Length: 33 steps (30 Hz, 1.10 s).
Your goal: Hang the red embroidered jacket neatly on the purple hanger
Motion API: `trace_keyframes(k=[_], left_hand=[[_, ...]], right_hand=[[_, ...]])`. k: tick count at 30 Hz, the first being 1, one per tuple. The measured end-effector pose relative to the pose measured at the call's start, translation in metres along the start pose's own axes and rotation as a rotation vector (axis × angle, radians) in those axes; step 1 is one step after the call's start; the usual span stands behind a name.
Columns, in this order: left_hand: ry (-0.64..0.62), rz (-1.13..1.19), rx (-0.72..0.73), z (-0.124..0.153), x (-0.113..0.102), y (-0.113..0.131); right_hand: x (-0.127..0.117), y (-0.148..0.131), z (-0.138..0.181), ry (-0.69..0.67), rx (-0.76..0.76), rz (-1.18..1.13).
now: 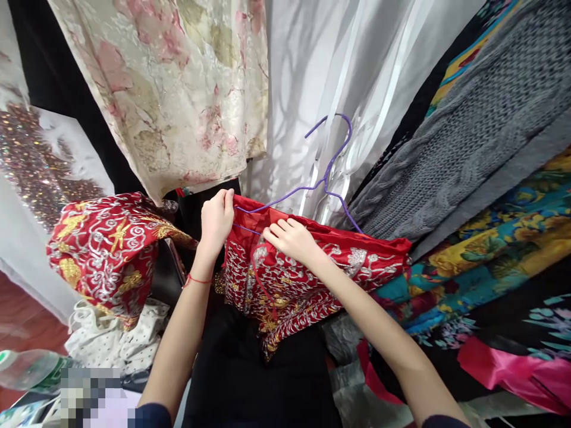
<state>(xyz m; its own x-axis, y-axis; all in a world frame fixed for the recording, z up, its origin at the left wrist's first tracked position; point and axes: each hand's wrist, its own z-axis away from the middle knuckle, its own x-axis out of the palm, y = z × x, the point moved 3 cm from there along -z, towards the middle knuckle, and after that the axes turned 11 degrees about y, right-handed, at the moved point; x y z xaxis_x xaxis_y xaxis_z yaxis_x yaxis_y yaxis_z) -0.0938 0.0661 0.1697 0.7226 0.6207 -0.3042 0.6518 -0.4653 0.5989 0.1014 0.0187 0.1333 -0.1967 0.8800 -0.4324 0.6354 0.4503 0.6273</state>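
Observation:
A red garment (307, 270) with silver and gold embroidery hangs in front of me, its red upper edge running from left to right. My left hand (217, 221) is closed on the top left corner of that edge. Fingers of my right hand (292, 239) curl over the near side of the edge, left of its middle. Inside the opening sits a purple clothes hanger (328, 169), with its hook sticking up and its right shoulder reaching into the cloth. The garment's lower part rests against my black-clothed lap (263, 380).
Another red embroidered piece (107, 249) lies at the left, above a dotted white cloth (116, 336). A floral cream fabric (191, 89) hangs above. Behind are white curtains (298, 89). Grey knitwear (473, 113) hangs at the right. A plastic bottle (33, 370) lies lower left.

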Motion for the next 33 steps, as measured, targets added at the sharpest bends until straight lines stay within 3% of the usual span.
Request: trace_keyframes(k=[3, 6, 8, 12, 14, 16, 19, 22, 29, 33], left_hand=[[-0.183, 0.152, -0.017, -0.003, -0.016, -0.005], [-0.341, 0.354, -0.159, -0.004, -0.029, -0.014], [-0.396, 0.446, -0.233, -0.003, -0.030, -0.018], [-0.446, 0.514, -0.260, -0.004, -0.027, -0.020], [-0.476, 0.485, -0.176, -0.007, -0.027, -0.017], [-0.554, 0.447, -0.018, -0.010, -0.030, -0.012], [-0.681, 0.315, 0.254, -0.011, -0.039, -0.007], [-0.708, 0.139, 0.398, -0.012, -0.049, -0.006], [-0.763, -0.013, 0.370, -0.010, -0.060, 0.004], [-0.677, 0.048, 0.342, -0.006, -0.050, 0.013]], right_hand=[[0.008, -0.004, -0.024, 0.068, -0.012, 0.019], [-0.003, 0.005, -0.051, 0.235, -0.055, 0.092], [-0.009, 0.012, -0.067, 0.241, -0.038, 0.087], [0.002, 0.018, -0.080, -0.069, 0.124, -0.060], [0.011, 0.017, -0.075, -0.221, 0.208, -0.085], [0.017, 0.015, -0.069, -0.269, 0.251, -0.076], [0.020, 0.012, -0.064, -0.204, 0.299, -0.055], [0.019, 0.010, -0.063, -0.094, 0.376, -0.032], [0.019, 0.005, -0.060, 0.164, 0.493, -0.080], [0.015, 0.005, -0.055, 0.207, 0.457, -0.085]])
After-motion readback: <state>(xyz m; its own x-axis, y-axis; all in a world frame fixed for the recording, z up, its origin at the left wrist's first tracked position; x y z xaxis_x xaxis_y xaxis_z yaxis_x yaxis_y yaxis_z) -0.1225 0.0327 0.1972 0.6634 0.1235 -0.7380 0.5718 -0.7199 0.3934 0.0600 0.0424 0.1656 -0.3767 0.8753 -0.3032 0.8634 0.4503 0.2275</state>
